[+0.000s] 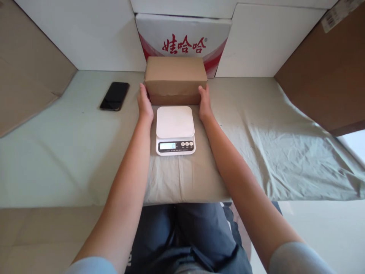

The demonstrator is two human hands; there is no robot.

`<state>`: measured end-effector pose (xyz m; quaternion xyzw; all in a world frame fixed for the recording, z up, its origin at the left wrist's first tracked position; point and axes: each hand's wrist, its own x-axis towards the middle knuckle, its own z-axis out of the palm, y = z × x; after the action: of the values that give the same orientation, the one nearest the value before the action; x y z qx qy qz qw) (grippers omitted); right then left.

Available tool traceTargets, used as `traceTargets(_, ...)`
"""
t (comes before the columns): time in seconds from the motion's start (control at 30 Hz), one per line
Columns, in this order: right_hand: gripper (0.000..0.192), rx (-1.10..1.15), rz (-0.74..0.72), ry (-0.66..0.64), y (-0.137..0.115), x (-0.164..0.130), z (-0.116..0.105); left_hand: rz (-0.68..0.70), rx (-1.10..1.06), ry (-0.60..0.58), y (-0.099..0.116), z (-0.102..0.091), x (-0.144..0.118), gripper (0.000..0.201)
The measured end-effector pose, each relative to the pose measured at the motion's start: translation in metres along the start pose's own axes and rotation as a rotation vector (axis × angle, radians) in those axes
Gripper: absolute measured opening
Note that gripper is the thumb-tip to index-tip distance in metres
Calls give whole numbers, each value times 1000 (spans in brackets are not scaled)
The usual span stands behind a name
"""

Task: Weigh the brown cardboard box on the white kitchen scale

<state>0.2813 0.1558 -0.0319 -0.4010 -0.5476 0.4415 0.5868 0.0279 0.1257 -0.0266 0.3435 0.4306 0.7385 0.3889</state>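
A closed brown cardboard box (175, 87) is gripped between my two hands at the back of the covered table. My left hand (145, 102) presses on its left end, fingers mostly hidden along the side. Against the right end lies my right hand (205, 102), its thumb near the front corner. Just in front of the box, between my forearms, sits a white digital kitchen scale (175, 121) with a bare platform. Its lit display (167, 145) reads 0, with several round buttons to the right.
A black smartphone (115, 96) lies left of the box. Behind stands a white carton with red lettering (184, 34), among white panels. Large brown cardboard pieces (28, 64) flank the left and right sides. A wrinkled pale green cloth (251, 152) covers the table.
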Motion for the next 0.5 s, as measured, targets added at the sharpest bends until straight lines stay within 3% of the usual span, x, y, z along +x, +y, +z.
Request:
traceTargets(0.13,111,38,-1,65,-6,-4,3,30,28,-23,1,-1,1,75)
traceTargets(0.3,95,45,11,93,-3,-4,1,-38,-33,-12,2,-3,7,75)
traceTargets(0.5,87,62,24,99,1,0,1,-10,9,-41,-1,-8,13,77)
